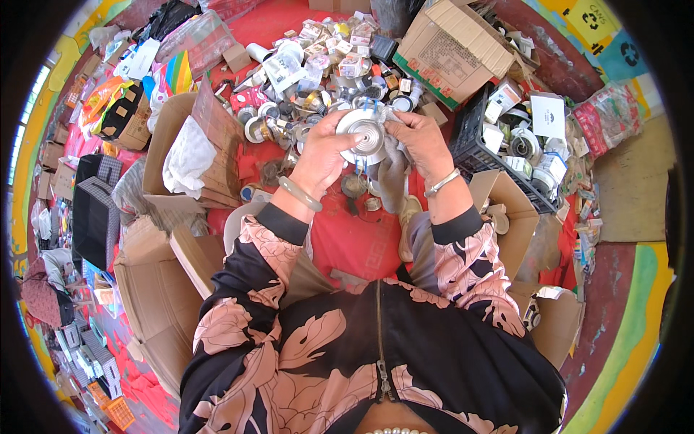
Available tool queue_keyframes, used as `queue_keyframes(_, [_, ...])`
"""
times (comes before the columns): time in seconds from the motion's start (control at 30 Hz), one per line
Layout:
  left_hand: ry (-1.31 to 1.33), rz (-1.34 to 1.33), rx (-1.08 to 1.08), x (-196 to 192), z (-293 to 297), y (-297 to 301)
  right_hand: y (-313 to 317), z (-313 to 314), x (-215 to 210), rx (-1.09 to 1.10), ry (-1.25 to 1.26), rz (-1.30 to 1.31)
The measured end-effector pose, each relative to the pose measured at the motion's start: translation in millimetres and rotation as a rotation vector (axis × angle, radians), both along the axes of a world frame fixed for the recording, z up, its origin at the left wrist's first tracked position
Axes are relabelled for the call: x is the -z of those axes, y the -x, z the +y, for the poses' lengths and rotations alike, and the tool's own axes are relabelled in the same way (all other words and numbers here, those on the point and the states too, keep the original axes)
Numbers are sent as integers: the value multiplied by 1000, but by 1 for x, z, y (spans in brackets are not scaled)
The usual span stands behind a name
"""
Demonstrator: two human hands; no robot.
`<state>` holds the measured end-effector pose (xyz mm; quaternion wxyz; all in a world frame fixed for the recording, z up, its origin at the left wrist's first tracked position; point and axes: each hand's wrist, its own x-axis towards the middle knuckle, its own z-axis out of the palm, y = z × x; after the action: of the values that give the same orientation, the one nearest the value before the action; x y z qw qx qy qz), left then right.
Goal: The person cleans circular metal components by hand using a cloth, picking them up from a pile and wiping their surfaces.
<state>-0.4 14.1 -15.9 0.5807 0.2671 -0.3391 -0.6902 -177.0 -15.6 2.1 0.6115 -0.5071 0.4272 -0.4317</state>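
Observation:
In front of me, a round white recessed downlight [367, 137] with a ringed, silvery centre and bluish clips at its edge is held up over the pile. My left hand [323, 153] grips its left side, thumb across the rim. At the opposite edge my right hand [425, 147] is closed, fingers pinching a grey cloth [391, 177] that hangs below the light. Whether the right fingertips also touch the rim is hard to tell. Beyond both hands lies a heap of lamp fittings and small boxes [347, 61] on red sheeting [354, 239].
A black plastic crate [499, 159] of lamps and boxes stands at right, beside an open carton [517, 206]. At left are a carton with white wrapping [189, 163] and another open carton [155, 289]. A large cardboard box [455, 54] tilts at the back.

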Motion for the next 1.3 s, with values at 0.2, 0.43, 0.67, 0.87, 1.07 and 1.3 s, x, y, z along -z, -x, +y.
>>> queue_keyframes(0.2, [38,158,-135,1,-6,-1,-17,11,18,80,-117,-161])
queue_keyframes(0.43, [51,141,-148,-3,-5,1,-30,27,22,183,-267,-337])
queue_keyframes(0.67, [88,-9,-62,-11,-7,-4,-14,20,22,150,-27,15])
queue_keyframes(0.87, [127,-125,69,-13,-4,-14,-1,25,-9,29,-32,29])
queue_keyframes(1.07, [102,-304,289,-1,2,-12,20,3,-3,-88,39,113])
queue_keyframes(1.3, [88,-234,216,-5,-2,-17,25,3,-13,-347,-88,112])
